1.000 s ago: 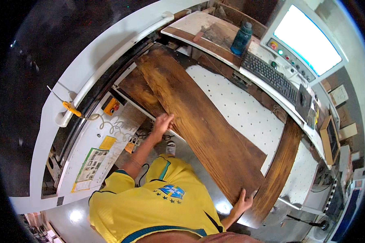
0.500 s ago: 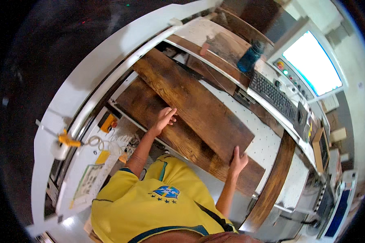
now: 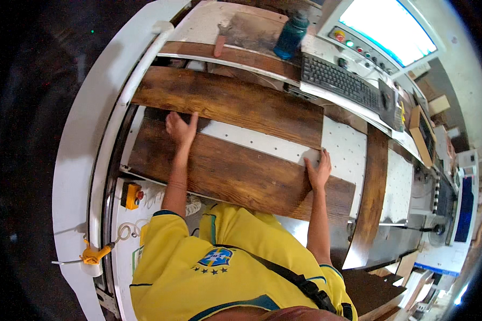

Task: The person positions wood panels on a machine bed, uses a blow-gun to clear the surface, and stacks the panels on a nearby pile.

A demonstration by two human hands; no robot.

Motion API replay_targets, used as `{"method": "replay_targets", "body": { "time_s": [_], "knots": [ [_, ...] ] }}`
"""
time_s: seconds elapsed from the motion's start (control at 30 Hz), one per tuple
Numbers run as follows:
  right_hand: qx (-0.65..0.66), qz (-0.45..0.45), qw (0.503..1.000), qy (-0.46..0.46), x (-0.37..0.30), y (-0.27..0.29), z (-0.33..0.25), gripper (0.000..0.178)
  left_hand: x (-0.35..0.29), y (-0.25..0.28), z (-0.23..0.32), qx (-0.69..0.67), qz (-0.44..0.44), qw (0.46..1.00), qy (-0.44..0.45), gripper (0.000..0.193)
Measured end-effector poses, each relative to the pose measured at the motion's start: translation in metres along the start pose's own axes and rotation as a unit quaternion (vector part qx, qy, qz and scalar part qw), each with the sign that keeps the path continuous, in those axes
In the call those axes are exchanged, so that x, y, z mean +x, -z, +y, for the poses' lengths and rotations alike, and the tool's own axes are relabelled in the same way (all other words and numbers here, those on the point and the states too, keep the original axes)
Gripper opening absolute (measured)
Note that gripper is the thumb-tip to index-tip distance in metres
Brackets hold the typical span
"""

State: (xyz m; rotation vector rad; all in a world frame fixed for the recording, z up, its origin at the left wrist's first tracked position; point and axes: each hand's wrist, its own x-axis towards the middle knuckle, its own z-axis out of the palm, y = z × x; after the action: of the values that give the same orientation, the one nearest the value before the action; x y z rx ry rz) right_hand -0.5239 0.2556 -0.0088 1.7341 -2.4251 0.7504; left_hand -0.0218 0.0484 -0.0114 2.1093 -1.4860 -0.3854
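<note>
Our left hand [image 3: 181, 130] reaches farther forward than our right hand [image 3: 319, 172]; both spread thumbs [image 3: 193, 122] inward, forearms [image 3: 177, 179] behind them.

- free lane: strip of white perforated bed [image 3: 260, 141] between far plank [image 3: 230, 100] and near plank [image 3: 241, 174]; left hand [image 3: 181, 130] blocks its left end, right hand [image 3: 319, 171] its right.
- second opening: bed between far plank's right end and crosswise plank [image 3: 375, 179].
- far side: bottle [image 3: 292, 38], keyboard [image 3: 338, 81] in the way.
- left: white rail [image 3: 145, 64] close by far plank's end; yellow air gun [image 3: 93, 253] lower down.
</note>
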Motion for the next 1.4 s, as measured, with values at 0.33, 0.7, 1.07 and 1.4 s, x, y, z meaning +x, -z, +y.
{"method": "replay_targets", "body": {
  "time_s": [0.33, 0.7, 1.07, 1.4],
  "knots": [
    [0.133, 0.03, 0.99, 0.045, 0.077, -0.01, 0.045, 0.06, 0.009, -0.029, 0.028, 0.128, 0.023, 0.987, -0.093, 0.116],
    [0.218, -0.08, 0.969, 0.081, 0.097, 0.0, 0.05, 0.057, 0.008, -0.019, 0.023, 0.188, -0.013, 0.98, -0.065, 0.125],
    [0.066, -0.079, 0.985, 0.136, 0.117, -0.009, 0.017, 0.068, 0.06, -0.009, -0.018, 0.162, 0.001, 0.985, -0.066, 0.121],
    [0.048, -0.087, 0.984, 0.151, 0.119, -0.008, 0.004, 0.067, 0.057, -0.001, -0.008, 0.198, -0.02, 0.979, -0.051, 0.115]
  ]
}}
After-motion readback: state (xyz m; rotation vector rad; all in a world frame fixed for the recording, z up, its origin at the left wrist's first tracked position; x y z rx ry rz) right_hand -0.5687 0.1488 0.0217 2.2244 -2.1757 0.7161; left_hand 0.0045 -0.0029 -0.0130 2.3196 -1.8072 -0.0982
